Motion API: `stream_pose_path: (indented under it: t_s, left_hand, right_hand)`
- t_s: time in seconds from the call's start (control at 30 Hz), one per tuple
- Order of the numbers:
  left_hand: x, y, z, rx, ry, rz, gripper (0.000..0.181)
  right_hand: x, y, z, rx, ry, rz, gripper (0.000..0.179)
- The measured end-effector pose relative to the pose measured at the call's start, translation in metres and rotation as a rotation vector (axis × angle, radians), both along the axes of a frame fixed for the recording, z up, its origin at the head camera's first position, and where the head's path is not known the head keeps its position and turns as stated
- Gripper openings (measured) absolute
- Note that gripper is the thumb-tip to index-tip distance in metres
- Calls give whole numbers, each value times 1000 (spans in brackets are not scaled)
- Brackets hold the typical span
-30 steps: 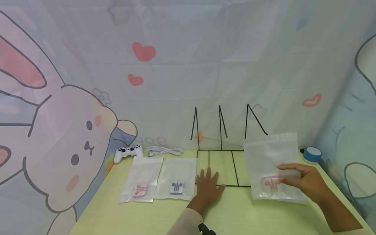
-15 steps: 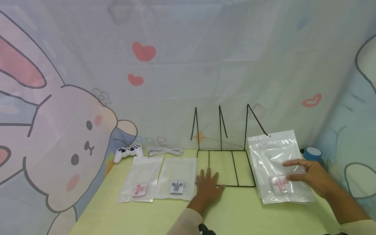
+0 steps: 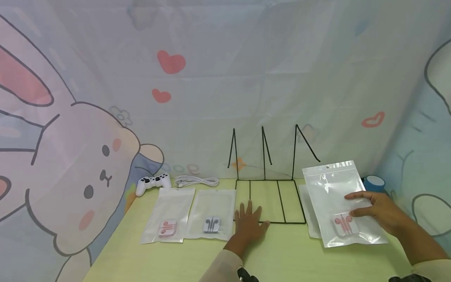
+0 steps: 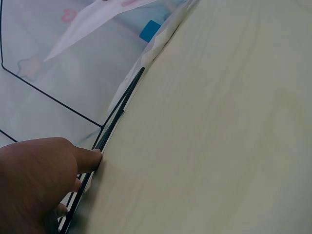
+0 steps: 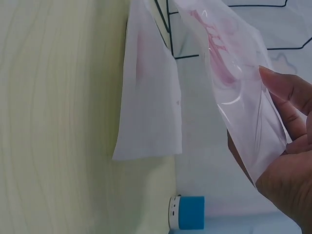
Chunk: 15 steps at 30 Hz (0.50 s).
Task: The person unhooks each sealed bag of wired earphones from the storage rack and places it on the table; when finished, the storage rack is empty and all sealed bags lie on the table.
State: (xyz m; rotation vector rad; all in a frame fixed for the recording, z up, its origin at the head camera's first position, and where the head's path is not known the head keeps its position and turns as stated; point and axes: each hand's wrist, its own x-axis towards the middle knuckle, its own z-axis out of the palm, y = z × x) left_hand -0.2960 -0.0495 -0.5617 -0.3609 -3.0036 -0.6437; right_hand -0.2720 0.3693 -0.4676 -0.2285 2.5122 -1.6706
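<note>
My right hand (image 3: pixel 382 213) pinches the right side of a clear-fronted zip bag (image 3: pixel 332 188), tilted above the table. Inside show pink earphones (image 3: pixel 345 224) in a case. The bag's hang hole is a little right of and below the tip of the right hook (image 3: pixel 310 144) on a black wire rack (image 3: pixel 282 203). Fingers spread, my left hand (image 3: pixel 249 225) rests on the left part of the rack's base; its thumb touches the front wire in the left wrist view. Another zip bag (image 5: pixel 148 112) lies on the table, partly hidden by the held one.
At left lie a bag with pink earphones (image 3: pixel 167 228) and a bag with grey earphones (image 3: pixel 212 225). Behind them are a white game controller (image 3: pixel 153 182) and a coiled white cable (image 3: pixel 196 181). A blue-and-white cylinder (image 3: pixel 374 183) stands at the back right. A printed cloth hangs behind.
My right hand has moved right with the zip bag, whose top has come away from the right hook's tip. The bag beneath shows more. My left hand has stayed on the rack.
</note>
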Motion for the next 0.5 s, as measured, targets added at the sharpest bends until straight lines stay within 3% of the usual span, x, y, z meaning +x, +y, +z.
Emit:
stream_pose_path:
  t_s: [0.23, 0.5]
  left_hand:
    - [1, 0, 2, 6, 2, -4, 64]
    - [1, 0, 1, 4, 6, -5, 64]
  right_hand:
    - [-4, 22, -6, 123, 23, -1, 41]
    - [-7, 45, -9, 184, -25, -16, 37]
